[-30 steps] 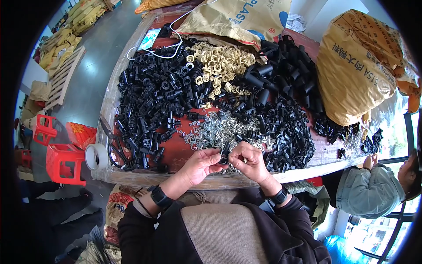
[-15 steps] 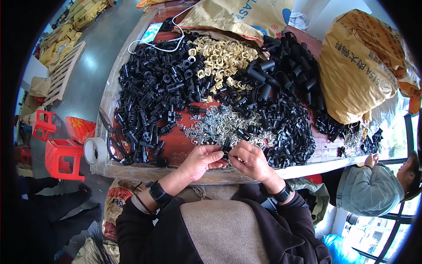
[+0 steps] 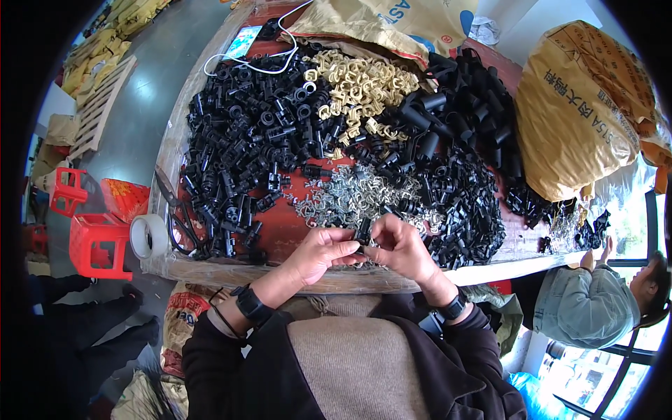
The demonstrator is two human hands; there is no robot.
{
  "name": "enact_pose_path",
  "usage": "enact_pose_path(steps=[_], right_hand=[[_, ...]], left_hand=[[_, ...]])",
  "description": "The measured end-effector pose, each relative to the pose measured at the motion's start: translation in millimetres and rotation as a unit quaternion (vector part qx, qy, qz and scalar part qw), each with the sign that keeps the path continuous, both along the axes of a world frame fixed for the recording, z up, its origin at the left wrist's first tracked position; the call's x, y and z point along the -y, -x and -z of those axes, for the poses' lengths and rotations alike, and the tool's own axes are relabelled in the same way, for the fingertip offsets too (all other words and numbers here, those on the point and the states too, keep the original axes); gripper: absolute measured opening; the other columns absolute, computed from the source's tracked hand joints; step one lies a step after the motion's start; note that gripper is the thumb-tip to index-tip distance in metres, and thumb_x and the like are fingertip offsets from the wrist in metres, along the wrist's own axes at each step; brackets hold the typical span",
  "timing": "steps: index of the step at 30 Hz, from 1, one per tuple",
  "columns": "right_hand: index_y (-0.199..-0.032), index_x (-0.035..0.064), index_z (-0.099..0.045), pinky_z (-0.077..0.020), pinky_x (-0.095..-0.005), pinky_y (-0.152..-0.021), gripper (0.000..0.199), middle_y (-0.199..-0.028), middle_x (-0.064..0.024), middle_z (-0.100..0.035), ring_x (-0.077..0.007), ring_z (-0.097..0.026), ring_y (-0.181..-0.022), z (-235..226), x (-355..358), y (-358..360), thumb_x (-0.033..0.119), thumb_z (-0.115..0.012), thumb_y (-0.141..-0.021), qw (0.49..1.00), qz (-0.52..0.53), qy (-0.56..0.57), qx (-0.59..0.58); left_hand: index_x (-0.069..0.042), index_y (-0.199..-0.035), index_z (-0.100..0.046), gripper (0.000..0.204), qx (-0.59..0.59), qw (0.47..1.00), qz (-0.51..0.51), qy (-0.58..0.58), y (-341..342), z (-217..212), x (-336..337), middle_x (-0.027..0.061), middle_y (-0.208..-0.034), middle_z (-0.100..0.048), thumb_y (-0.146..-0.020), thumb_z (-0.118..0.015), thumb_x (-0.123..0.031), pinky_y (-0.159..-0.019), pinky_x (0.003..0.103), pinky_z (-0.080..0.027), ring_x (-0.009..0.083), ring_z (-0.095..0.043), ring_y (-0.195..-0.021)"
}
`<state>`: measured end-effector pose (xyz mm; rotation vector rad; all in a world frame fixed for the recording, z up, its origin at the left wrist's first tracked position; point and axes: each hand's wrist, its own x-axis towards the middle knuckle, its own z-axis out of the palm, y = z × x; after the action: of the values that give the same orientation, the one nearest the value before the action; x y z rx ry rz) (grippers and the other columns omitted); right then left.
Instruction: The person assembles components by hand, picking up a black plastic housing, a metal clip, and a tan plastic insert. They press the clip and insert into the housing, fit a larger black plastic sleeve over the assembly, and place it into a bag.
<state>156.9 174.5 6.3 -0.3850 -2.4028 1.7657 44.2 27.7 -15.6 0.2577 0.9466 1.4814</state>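
Near the table's front edge, my left hand [image 3: 320,255] pinches a small black plastic fitting [image 3: 364,229] between thumb and fingers. My right hand [image 3: 404,250] meets it from the other side, thumb and index finger closed on the same fitting. Fingers cover part of it, so its full shape is hidden. Just beyond both hands lies a heap of small silvery metal clips [image 3: 353,192]. To its right spreads a pile of small black parts [image 3: 465,206]. Larger black fittings [image 3: 241,133] are heaped at the left, and cream-coloured plastic clips [image 3: 367,80] lie farther back.
Black tubular parts [image 3: 451,115] lie at back right beside a large tan sack [image 3: 577,115]. Scissors [image 3: 175,206] and a tape roll [image 3: 148,236] sit at the left edge. A phone [image 3: 243,42] with a white cable lies far left. A co-worker [image 3: 588,301] sits at right; red stools [image 3: 101,241] stand left.
My right hand has turned slightly, its index finger lifting along the fitting. The whole view has shifted a little. At right, the co-worker's hands have moved up slightly.
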Motion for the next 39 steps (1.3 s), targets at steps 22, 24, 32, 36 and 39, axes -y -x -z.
enact_pose_path(steps=[22,24,32,36,39], right_hand=[[-0.092,0.0105,-0.054,-0.0453,-0.0361,-0.063,0.025,-0.084,-0.0084,-0.050,-0.0265,-0.054,-0.076,44,-87,147,0.010,-0.055,-0.067,0.822,-0.004,-0.569,0.039],[-0.091,0.0107,-0.054,-0.0451,-0.0367,-0.065,0.026,-0.085,-0.0082,-0.050,-0.0263,-0.054,-0.078,47,-88,148,0.011,-0.055,-0.066,0.833,-0.006,-0.552,0.041],[-0.083,0.0091,-0.052,-0.0440,-0.0364,-0.067,0.021,-0.082,-0.0099,-0.049,-0.0281,-0.053,-0.076,37,-95,119,0.017,-0.057,-0.065,0.848,-0.013,-0.529,-0.019],[-0.082,0.0085,-0.053,-0.0439,-0.0349,-0.064,0.018,-0.079,-0.0096,-0.049,-0.0275,-0.053,-0.075,15,-96,96,0.017,-0.056,-0.066,0.912,-0.188,-0.364,0.020],[-0.081,0.0083,-0.055,-0.0436,-0.0341,-0.062,0.015,-0.076,-0.0087,-0.050,-0.0270,-0.052,-0.074,6,-97,87,0.015,-0.055,-0.068,0.915,-0.216,-0.340,-0.027]], left_hand=[[0.002,-0.093,-0.054,0.017,0.019,0.998,-0.061,0.019,24,7,9,0.0077,-0.084,-0.059,-0.079,-0.054,-0.007,-0.066,0.022,-0.049,0.0158,-0.060,-0.075],[0.002,-0.093,-0.054,0.017,0.029,0.997,-0.068,0.025,23,7,10,0.0077,-0.084,-0.059,-0.079,-0.054,-0.007,-0.065,0.022,-0.049,0.0157,-0.060,-0.075],[0.000,-0.091,-0.054,0.016,0.021,0.997,-0.071,0.012,19,7,12,0.0053,-0.082,-0.058,-0.079,-0.056,-0.009,-0.064,0.022,-0.049,0.0160,-0.060,-0.076],[0.001,-0.092,-0.053,0.016,0.034,0.995,-0.087,0.019,17,8,15,0.0084,-0.084,-0.059,-0.079,-0.054,-0.008,-0.064,0.023,-0.049,0.0161,-0.060,-0.073],[0.000,-0.092,-0.053,0.016,0.047,0.995,-0.085,0.018,13,8,14,0.0063,-0.081,-0.058,-0.079,-0.055,-0.009,-0.063,0.022,-0.049,0.0159,-0.060,-0.074]])
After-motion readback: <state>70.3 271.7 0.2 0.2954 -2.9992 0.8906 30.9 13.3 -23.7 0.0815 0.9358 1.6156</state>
